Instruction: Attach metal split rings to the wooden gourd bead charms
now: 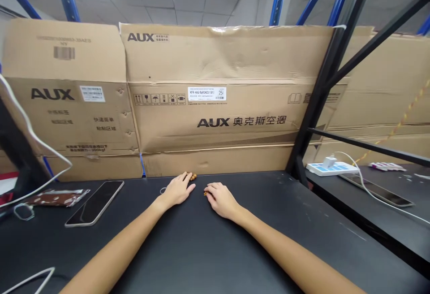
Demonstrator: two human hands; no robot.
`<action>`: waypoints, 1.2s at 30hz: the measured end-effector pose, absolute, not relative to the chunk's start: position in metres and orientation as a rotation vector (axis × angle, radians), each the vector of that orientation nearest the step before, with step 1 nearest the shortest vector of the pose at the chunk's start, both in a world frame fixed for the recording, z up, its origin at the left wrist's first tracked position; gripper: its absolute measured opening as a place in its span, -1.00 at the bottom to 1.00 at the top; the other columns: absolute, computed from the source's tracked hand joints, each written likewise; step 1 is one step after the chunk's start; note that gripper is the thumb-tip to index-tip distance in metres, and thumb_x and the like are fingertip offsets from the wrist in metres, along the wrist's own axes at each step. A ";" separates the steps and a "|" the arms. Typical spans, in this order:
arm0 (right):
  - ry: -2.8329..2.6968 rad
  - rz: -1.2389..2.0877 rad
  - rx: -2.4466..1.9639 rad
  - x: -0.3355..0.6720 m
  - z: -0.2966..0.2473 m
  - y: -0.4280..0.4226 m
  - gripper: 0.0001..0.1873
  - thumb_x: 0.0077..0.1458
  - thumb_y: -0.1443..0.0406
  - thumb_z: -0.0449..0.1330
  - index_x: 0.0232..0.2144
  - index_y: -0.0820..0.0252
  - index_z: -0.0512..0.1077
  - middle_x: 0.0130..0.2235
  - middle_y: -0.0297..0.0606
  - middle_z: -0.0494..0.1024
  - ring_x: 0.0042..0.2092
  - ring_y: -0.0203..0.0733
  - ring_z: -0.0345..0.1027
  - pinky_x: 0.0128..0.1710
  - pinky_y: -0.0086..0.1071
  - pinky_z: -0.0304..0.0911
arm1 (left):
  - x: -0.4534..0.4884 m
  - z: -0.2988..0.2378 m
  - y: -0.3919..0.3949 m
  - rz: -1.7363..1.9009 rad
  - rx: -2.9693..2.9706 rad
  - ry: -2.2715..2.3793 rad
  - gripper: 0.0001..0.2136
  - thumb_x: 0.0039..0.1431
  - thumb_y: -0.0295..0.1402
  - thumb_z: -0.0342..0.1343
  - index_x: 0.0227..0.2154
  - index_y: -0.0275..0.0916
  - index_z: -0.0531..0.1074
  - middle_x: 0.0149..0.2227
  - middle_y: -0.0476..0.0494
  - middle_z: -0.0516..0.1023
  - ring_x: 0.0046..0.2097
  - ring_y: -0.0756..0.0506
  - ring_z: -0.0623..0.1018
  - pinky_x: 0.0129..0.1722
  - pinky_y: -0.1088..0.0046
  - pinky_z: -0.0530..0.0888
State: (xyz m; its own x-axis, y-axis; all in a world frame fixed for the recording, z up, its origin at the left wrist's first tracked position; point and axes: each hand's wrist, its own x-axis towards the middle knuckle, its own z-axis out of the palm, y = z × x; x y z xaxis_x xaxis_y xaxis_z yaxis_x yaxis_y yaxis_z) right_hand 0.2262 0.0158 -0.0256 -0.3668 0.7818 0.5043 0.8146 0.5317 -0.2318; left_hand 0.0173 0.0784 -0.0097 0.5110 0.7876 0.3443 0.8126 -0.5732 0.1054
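Left hand (177, 190) low over black table (201, 253), thumb spread from fingers, fingertips at small golden-brown piece (193, 177). Right hand (221, 199): fingers curled at small orange piece (205, 193); cannot tell whether pinched. Pale loop (163, 190) just beside left hand. Farther left, phone (96, 204), brown packet (58, 198). Cardboard (218, 63) stands behind.

The head camera looks from above the near side of the worktop (195, 249), forward and slightly down, past the left hand (178, 189) and right hand (222, 201) toward AUX air-conditioner cardboard (174, 128) behind it.
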 end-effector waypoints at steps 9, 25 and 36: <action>-2.200 -0.068 -1.310 0.226 -0.026 0.016 -0.78 0.21 0.37 0.03 -0.16 0.16 0.45 -0.10 -0.18 0.50 -0.04 -0.12 0.32 -0.05 -0.25 0.22 | 0.001 -0.016 0.021 -0.713 -2.832 -1.171 -0.62 0.30 -0.19 -0.08 0.10 -0.23 0.28 0.17 -0.25 0.33 0.19 -0.21 0.32 0.18 0.16 0.24; -2.298 -0.063 -0.960 0.193 -0.007 -0.023 -0.85 0.17 0.24 0.14 -0.22 0.16 0.38 -0.20 -0.15 0.40 -0.14 -0.08 0.21 -0.10 -0.19 0.20 | -0.006 -0.004 0.001 -0.851 -2.992 -1.138 -0.77 0.23 -0.31 0.03 -0.07 -0.15 0.40 -0.08 -0.16 0.42 -0.07 -0.17 0.41 -0.01 0.20 0.37; -2.243 0.088 -0.981 0.199 -0.016 -0.015 -0.90 0.22 0.40 -0.01 -0.30 0.17 0.29 -0.29 -0.21 0.41 -0.24 -0.14 0.22 -0.21 -0.26 0.23 | -0.008 -0.006 0.001 -0.931 -2.989 -1.221 -0.90 0.21 -0.35 0.03 -0.23 -0.20 0.28 -0.22 -0.12 0.40 -0.18 -0.13 0.41 -0.14 0.26 0.39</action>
State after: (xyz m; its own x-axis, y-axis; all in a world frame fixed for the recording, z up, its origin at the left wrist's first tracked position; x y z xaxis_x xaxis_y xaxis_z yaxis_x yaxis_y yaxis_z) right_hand 0.1986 -0.0147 -0.0161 -0.4859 0.6721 0.5588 0.6260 0.7137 -0.3141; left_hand -0.0076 0.0008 -0.0059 0.5874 0.6990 0.4079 0.5787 -0.7151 0.3920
